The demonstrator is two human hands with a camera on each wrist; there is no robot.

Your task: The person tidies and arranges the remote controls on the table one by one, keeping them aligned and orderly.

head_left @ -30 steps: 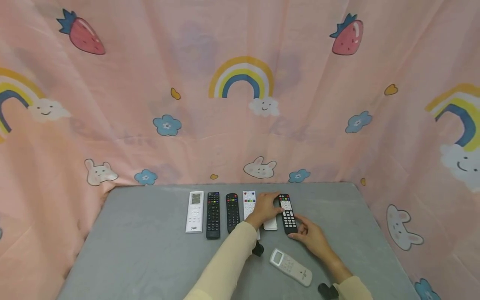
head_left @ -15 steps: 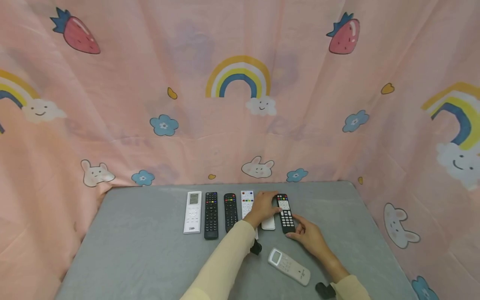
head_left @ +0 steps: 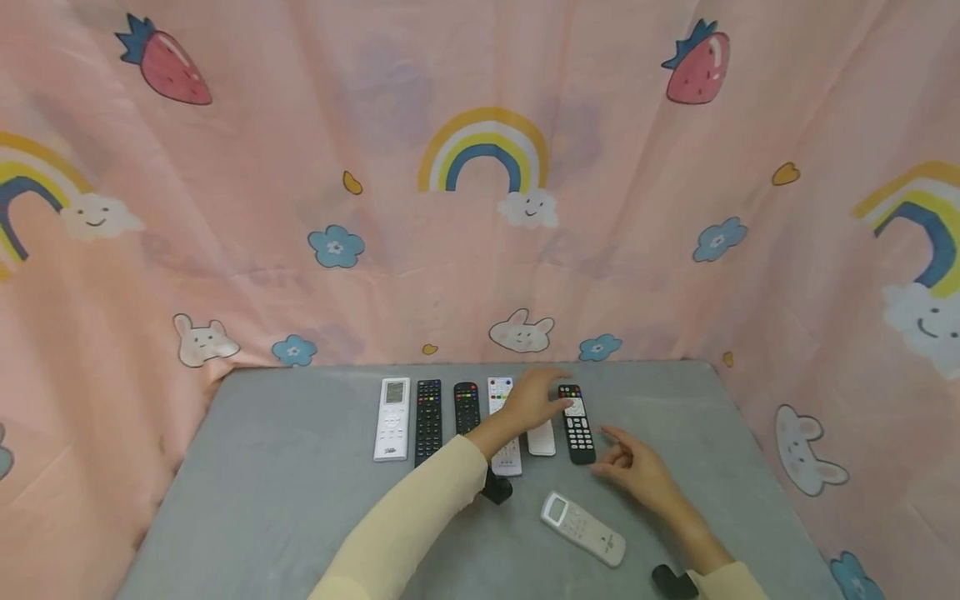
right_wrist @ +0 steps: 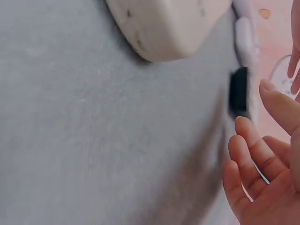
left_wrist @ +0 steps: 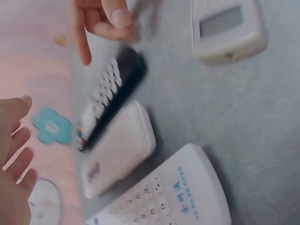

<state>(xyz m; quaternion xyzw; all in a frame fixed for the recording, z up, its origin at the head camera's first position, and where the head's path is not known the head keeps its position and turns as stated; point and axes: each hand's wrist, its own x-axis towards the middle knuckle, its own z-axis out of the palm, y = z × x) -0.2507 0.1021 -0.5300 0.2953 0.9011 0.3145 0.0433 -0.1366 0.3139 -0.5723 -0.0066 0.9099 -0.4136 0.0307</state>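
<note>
A black remote control (head_left: 578, 429) with white and grey buttons lies at the right end of a row on the grey table. My left hand (head_left: 531, 404) is over the row, its fingers held apart from that remote in the left wrist view. Beneath this hand is a plain white remote (left_wrist: 124, 145), partly hidden in the head view. On the other side my right hand (head_left: 639, 477) stands off the black remote's lower end, fingers loosely bent and holding nothing. Nearer the front, a beige remote (head_left: 583, 529) with a small display lies slanted.
Leftward the row continues with a white remote with coloured buttons (head_left: 507, 458), two black remotes (head_left: 467, 408) (head_left: 428, 421) and a white remote with a display (head_left: 392, 421). A pink printed curtain (head_left: 390, 292) hangs behind the grey table (head_left: 285, 500).
Both hands have let go of the black remote. My left hand has lifted and drawn a little back; my right hand has moved slightly to the right. The remote stays in its place.
</note>
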